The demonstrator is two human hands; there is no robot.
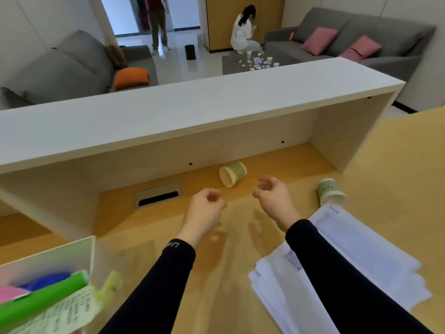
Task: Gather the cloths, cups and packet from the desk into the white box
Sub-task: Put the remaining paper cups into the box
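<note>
an office waiting room: a long front desk, a stack of papers, and grey sofas.

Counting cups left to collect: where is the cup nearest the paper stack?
In the head view, that cup lies tipped over on the desk, right of the right hand, beside the papers.

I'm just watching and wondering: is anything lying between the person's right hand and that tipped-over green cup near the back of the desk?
Nothing visible does. The right hand hovers empty, fingers curled, just right of the tipped cup, with only bare desk between them. The second cup and the paper stack lie off to the right.
</note>
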